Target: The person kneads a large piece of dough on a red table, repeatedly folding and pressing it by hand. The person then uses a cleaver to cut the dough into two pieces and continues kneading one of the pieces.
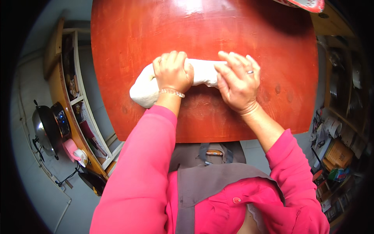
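Observation:
A long, bent roll of white dough (144, 87) lies across the red wooden table (187, 31), with a rounded lump at its left end. My left hand (172, 72), a beaded bracelet at the wrist, is closed over the dough left of its middle, knuckles up. My right hand (237, 80), with a ring on one finger, grips the right end of the roll with bent fingers; part of that end is hidden behind the fingers.
A red-and-white rimmed dish (311, 6) sits at the table's back right. At left are a cabinet (76, 99), a wok (44, 130), an induction cooker (62, 119) and a pink container (70, 150). Shelves (339, 113) crowded with items stand at right.

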`<state>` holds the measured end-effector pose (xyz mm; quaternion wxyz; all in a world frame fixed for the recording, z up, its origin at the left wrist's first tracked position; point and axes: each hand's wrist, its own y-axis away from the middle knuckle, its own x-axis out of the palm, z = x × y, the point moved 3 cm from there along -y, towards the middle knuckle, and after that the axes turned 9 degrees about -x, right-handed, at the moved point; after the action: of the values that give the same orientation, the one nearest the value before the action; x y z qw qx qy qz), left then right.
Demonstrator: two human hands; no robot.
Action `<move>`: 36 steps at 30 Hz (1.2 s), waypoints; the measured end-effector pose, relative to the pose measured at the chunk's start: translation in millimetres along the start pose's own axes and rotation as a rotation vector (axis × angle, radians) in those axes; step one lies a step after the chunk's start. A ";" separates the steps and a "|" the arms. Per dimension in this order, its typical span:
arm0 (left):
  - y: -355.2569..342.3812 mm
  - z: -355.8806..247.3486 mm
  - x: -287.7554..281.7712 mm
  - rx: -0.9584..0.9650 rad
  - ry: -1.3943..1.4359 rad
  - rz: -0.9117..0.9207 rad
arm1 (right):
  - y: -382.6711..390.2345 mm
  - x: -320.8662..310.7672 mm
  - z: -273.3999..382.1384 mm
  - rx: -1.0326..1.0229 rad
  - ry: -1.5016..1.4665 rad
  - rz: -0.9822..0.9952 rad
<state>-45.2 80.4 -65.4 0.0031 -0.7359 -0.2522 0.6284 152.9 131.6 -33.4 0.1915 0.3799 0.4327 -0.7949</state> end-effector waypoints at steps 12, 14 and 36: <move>-82.6 19.7 25.8 -0.137 0.159 0.121 | -97.3 43.0 -68.2 0.157 -0.123 0.117; -92.4 25.7 33.4 -0.200 0.136 0.131 | -102.9 51.4 -76.5 0.173 -0.158 0.104; 69.8 36.3 -40.8 -0.135 -0.059 -0.268 | 57.1 -17.2 48.3 -0.025 0.155 0.076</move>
<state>-56.6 -7.1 -57.8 0.0299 -0.6754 -0.3897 0.6253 178.9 59.5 -34.8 0.1921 0.4540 0.4412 -0.7499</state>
